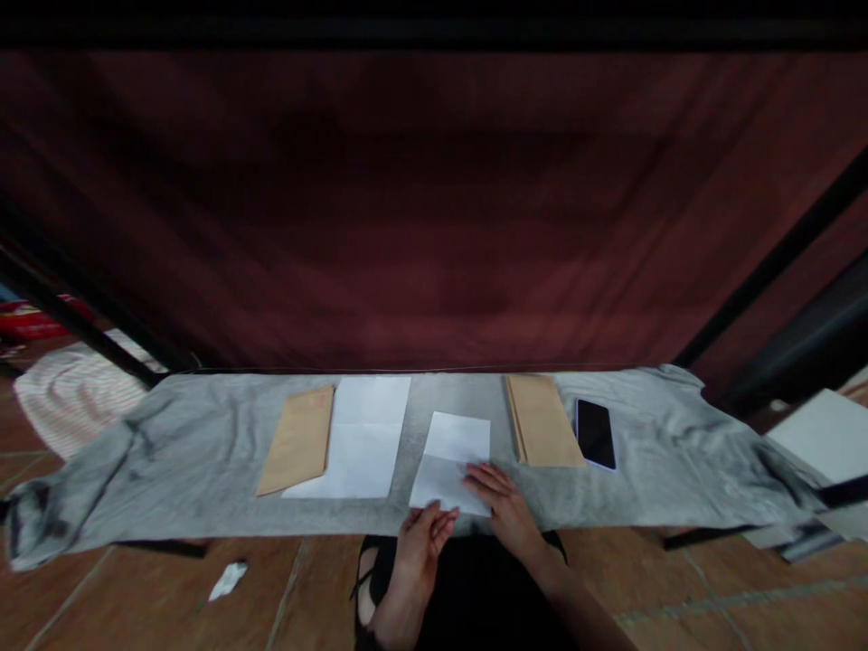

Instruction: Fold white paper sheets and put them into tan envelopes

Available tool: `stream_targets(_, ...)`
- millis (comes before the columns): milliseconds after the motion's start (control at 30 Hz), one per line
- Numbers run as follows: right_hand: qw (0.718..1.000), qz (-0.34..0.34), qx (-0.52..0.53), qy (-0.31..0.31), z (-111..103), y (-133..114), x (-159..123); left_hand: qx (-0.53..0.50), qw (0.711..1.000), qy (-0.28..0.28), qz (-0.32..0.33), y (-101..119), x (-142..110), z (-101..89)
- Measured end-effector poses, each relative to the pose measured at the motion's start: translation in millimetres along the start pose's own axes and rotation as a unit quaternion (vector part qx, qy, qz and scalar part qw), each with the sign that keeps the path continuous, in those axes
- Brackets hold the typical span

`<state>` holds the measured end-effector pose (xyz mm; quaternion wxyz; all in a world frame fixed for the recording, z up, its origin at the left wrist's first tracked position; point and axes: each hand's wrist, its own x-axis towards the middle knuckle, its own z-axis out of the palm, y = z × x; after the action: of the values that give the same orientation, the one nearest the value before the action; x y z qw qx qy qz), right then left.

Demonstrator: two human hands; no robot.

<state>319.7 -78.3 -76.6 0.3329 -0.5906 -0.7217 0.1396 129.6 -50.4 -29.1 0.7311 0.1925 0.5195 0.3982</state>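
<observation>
A folded white sheet of paper [453,455] lies on the grey cloth-covered table [190,452] near its front edge. My right hand [500,499] rests flat on the sheet's lower right part with fingers stretched out. My left hand [421,535] sits at the sheet's bottom left corner, fingers extended and touching the paper edge. Neither hand grips anything.
To the left lie a larger white sheet [358,438] and a brown envelope [297,439]. Right of the folded sheet are a stack of brown envelopes [542,419] and a dark phone [595,433]. A dark red curtain [434,217] hangs behind. A paper scrap [228,580] lies on the floor.
</observation>
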Motion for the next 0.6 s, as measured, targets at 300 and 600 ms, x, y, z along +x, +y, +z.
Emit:
stream_targets(300, 0.999, 0.017, -0.006, -0.030, -7.3, 0.8, -3.1, 0.324, 0.909, -0.174, 0.198, -12.5, 0.8, 21.5)
stream_targets(600, 0.999, 0.001, -0.037, -0.009, -6.2, -6.7, 0.6, 0.715, 0.492, -0.238, 0.435, 4.3, 93.2, 86.2)
